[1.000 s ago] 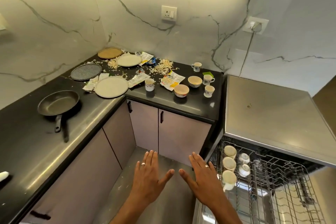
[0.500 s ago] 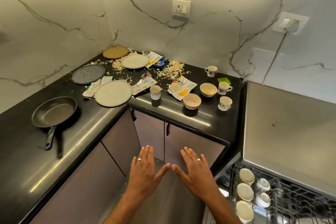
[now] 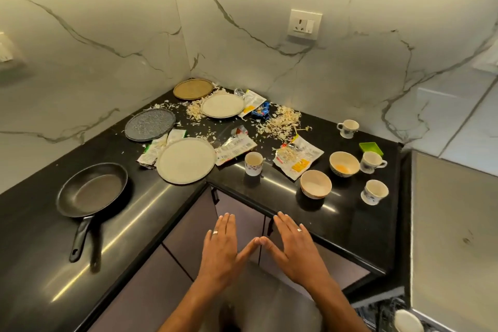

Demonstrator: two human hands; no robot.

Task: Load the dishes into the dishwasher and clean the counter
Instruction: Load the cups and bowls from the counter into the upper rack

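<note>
Both hands hovered flat, palms down, fingers straight and empty: the left hand (image 3: pixel 219 253) and right hand (image 3: pixel 295 250) with thumb tips touching, before the bench (image 3: pixel 336 221) edge. Cups, bowls and plates lay beyond them, the nearest bowl (image 3: pixel 315 184) ahead of the right grip.

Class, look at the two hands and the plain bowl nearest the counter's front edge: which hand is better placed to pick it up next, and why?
Probably the right hand. It hovers at the counter edge just below the plain bowl, flat and holding nothing. The left hand, also free, lies farther left and would have to cross over.
</note>
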